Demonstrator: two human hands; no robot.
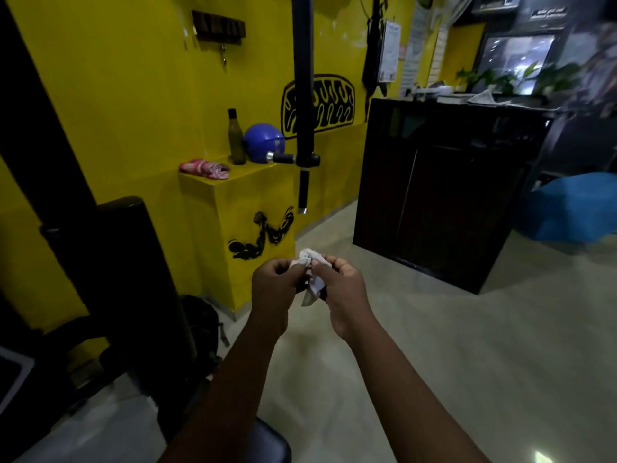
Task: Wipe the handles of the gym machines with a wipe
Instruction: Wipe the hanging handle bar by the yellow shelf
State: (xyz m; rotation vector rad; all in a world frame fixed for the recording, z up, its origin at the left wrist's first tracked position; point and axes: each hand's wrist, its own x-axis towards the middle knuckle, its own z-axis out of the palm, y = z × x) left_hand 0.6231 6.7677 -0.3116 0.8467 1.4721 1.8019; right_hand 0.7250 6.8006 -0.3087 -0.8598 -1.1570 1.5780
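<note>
While both hands meet in front of the body over the pale floor (pixel 434 345), the left hand (pixel 273 285) and right hand (pixel 344 289) pinch a crumpled white wipe (pixel 310 272) between closed fingertips, its long axis hanging roughly vertical with a loose corner pointing down. Beyond it, well apart, a black machine bar (pixel 303 78) hangs upright with 2 handles (pixel 283 158), 1 sideways, 1 downward. Behind these, a yellow ledge (pixel 213 185) carries a pink cloth (pixel 205 168), dark bottle (pixel 236 138) and blue ball (pixel 263 142).
</note>
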